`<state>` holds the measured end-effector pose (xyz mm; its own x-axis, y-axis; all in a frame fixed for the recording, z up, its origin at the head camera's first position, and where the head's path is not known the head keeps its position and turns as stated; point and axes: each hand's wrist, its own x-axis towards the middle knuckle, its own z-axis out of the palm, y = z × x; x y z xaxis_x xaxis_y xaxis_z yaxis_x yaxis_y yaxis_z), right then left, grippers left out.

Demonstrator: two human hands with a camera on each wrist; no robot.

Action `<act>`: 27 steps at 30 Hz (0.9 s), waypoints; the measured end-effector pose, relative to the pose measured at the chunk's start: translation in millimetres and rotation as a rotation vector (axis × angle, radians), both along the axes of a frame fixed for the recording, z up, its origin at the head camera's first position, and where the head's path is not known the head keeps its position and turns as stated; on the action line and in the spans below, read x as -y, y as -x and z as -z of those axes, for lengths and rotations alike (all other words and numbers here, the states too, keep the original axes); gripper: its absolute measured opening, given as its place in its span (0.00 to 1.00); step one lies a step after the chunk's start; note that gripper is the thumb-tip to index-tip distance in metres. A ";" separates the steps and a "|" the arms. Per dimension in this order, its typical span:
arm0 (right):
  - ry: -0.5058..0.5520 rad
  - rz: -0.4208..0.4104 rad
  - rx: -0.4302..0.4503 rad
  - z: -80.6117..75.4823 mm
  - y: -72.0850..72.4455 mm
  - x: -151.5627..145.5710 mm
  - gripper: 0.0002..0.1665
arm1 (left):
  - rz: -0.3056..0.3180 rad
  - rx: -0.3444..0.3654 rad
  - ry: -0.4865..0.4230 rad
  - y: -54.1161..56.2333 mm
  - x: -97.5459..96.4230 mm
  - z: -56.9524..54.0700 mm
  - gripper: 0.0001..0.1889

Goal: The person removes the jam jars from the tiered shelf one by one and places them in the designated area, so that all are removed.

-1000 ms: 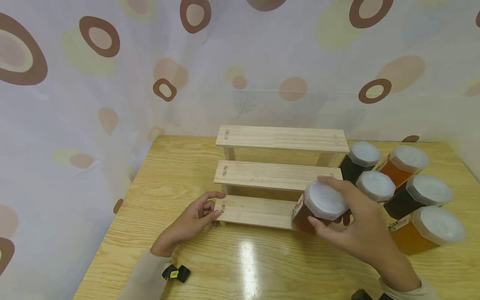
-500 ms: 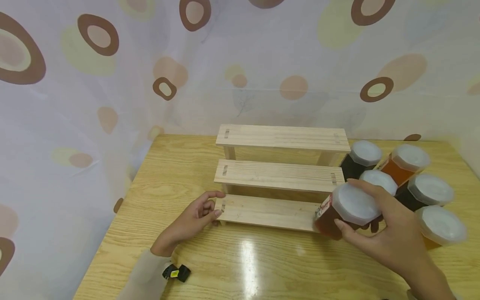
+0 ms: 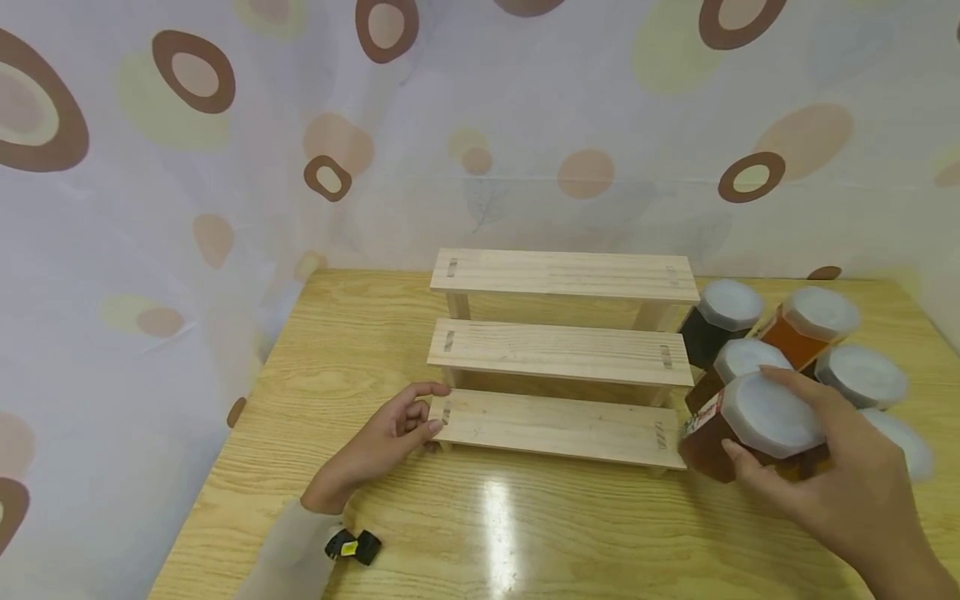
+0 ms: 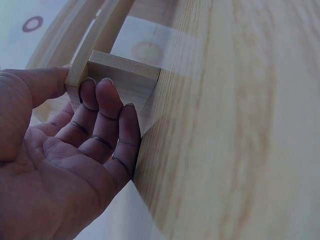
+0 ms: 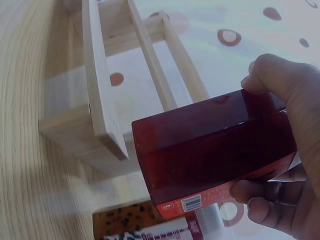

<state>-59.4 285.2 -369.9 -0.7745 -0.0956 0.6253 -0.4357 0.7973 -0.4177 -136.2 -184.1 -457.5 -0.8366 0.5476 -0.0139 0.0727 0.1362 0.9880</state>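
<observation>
My left hand (image 3: 375,443) grips the left end of the lowest board on a three-step wooden rack (image 3: 555,427). In the left wrist view its thumb is on the board edge and its curled fingertips are underneath, by the rack's leg (image 4: 122,72). My right hand (image 3: 847,492) holds an octagonal jar (image 3: 776,414) with a cloudy white lid and dark red-brown contents, just off the lowest board's right end. The jar tilts slightly, its label facing left. The right wrist view shows the thumb on one side of the jar (image 5: 210,145) and the fingers on the other.
Several lidded jars stand right of the rack, among them a dark one (image 3: 723,310) at the back and an orange one (image 3: 798,333). The held jar and right hand partly cover the nearer ones. A patterned cloth (image 3: 525,125) hangs behind the wooden table (image 3: 570,533).
My right hand has carried the jar rightward, from over the lowest board's right part to beyond its end, towards the other jars. My left hand has stayed on the rack.
</observation>
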 end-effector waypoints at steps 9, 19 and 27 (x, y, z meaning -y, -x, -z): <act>-0.028 0.047 -0.032 6.7 3.3 -13.2 0.54 | -0.003 0.010 -0.011 0.2 0.1 0.0 0.24; -0.101 0.098 0.025 15.6 4.1 -20.3 0.52 | 0.004 0.008 -0.017 0.3 -0.2 1.1 0.24; -0.128 0.120 0.118 18.2 4.1 -17.3 0.51 | -0.004 0.010 -0.008 -0.1 -0.1 0.7 0.24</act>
<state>-63.4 302.5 -388.1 -0.8521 -0.0709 0.5185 -0.2884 0.8904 -0.3521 -136.1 -184.0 -458.3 -0.8386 0.5445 -0.0178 0.0623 0.1283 0.9898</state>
